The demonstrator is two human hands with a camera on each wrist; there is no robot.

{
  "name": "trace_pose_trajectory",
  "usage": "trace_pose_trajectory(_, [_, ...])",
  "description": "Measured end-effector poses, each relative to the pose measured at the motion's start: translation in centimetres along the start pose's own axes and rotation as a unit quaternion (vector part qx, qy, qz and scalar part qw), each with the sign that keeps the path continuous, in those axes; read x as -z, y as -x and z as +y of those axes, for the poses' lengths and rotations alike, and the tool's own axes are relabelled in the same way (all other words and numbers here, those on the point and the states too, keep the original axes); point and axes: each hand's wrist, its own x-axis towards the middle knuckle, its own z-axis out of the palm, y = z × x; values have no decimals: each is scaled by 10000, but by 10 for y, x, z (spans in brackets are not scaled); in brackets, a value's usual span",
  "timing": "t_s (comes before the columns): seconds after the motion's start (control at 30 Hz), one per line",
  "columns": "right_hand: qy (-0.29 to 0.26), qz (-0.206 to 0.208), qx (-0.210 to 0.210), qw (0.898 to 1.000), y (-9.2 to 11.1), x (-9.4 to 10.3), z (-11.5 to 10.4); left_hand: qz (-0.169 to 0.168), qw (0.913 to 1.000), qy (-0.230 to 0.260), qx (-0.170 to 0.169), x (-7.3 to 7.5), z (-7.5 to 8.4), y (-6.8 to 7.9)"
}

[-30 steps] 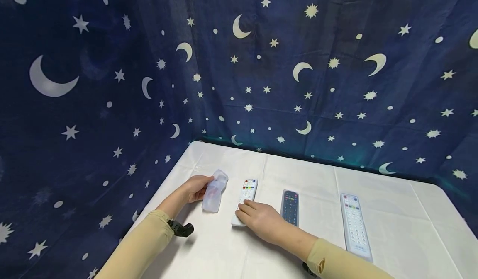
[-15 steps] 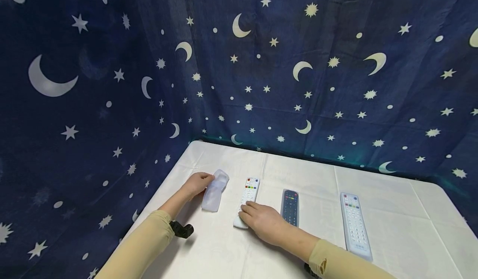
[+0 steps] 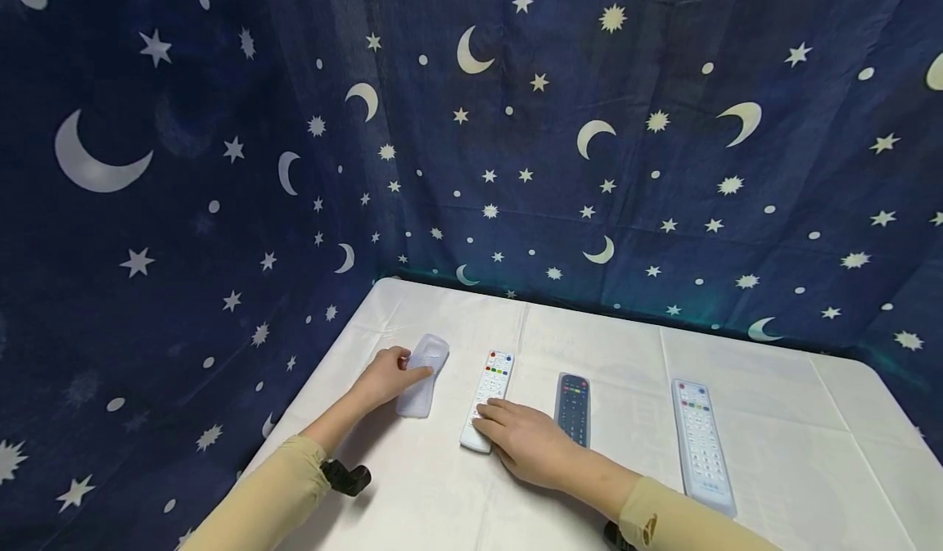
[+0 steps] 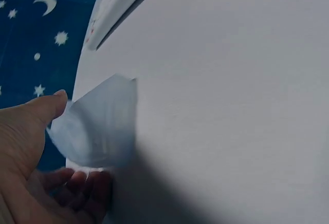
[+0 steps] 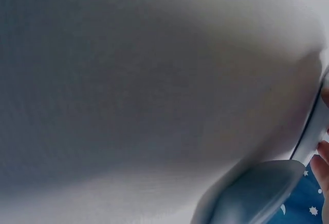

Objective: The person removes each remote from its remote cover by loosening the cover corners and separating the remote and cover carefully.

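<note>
White surface (image 3: 589, 334) before a starry curtain (image 3: 530, 146).
Near its left edge, the left hand (image 3: 383, 377) pinches a translucent sleeve (image 3: 417, 399); across a gap, the right hand (image 3: 530, 444) rests fingers, close together, on a white remote (image 3: 491, 381).

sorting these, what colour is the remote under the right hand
The remote control is white; the head view shows it best.

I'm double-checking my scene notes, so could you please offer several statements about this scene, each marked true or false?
1. The left hand touches the translucent cover. True.
2. The right hand touches a white remote. True.
3. The cover lies right of that remote. False: it lies to its left.
4. The dark remote lies left of the rightmost remote. True.
5. Only plain fabric hangs behind. False: the curtain bears moons and stars.
</note>
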Motion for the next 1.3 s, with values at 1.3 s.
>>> trace_pose_trajectory(1.3, [-1120, 1361, -2639, 9483, 115, 70, 60, -34, 9718, -336, -2335, -24, 84, 66])
